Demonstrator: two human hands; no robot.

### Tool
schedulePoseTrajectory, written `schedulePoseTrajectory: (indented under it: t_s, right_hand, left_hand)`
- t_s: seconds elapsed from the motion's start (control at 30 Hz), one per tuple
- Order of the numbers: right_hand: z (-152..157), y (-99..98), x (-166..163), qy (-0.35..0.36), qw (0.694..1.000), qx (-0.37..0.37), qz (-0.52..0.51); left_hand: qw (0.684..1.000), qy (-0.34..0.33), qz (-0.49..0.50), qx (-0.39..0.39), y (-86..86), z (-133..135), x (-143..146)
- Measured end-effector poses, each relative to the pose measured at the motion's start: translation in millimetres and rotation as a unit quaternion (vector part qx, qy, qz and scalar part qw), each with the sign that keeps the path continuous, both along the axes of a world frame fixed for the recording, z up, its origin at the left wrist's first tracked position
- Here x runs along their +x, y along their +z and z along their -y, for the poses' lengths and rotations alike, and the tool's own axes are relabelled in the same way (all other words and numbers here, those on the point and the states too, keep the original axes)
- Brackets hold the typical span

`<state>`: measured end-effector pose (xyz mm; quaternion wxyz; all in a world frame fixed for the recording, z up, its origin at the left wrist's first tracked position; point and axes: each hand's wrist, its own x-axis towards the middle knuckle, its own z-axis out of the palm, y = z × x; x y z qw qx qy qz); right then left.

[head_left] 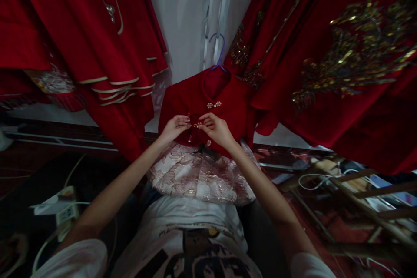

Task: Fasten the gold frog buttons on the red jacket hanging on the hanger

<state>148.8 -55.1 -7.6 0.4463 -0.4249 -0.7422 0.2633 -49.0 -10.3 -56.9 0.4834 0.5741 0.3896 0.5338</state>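
Note:
A small red jacket [177, 95] with a round collar hangs on a purple hanger [220, 54], its front partly unfastened. The upper flower-shaped beaded frog closure [214, 104] is joined, while a lower flower [209, 143] and a bead on the opposite edge [190, 138] lie apart. My left hand [177, 127] pinches the jacket's left front edge near the middle closure. Thumb and fingers of my right hand [215, 127] pinch the gold button loop [196, 125] facing it. Below the jacket, a shiny pale pink brocade skirt [192, 173] spreads towards my lap.
Red garments [87, 30] with gold piping hang at left, and a red garment with gold sequins [355, 52] at right. A metal rail [223, 0] stands behind the hanger. A power strip [67, 213] with cables is at lower left, a wooden frame [358, 208] at lower right.

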Motion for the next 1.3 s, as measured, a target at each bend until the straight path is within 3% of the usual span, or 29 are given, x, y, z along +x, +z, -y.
schedulePoseTrajectory:
  t_s: [0.27,0.53,0.77,1.13,1.3]
  right_hand:
    - [-42,-14.0,-29,-0.028,0.998,0.042,0.023]
    - [-44,-16.4,-28,-0.021,0.998,0.043,0.040]
    - [-46,-20.9,-27,-0.010,0.998,0.046,0.045]
    - [-45,-22.8,-34,-0.042,0.994,0.070,0.074]
    - [-44,-26.7,-33,-0.051,0.991,0.086,0.086]
  left_hand:
    - [0.997,0.005,0.064,-0.042,4.6,7,1]
    - [0.996,0.042,0.072,-0.023,2.9,7,2]
    - [0.997,0.032,0.069,-0.021,2.9,7,4]
    - [0.992,0.075,-0.077,0.065,6.7,-6,1]
    - [0.981,0.059,-0.155,0.097,10.4,-9,-6]
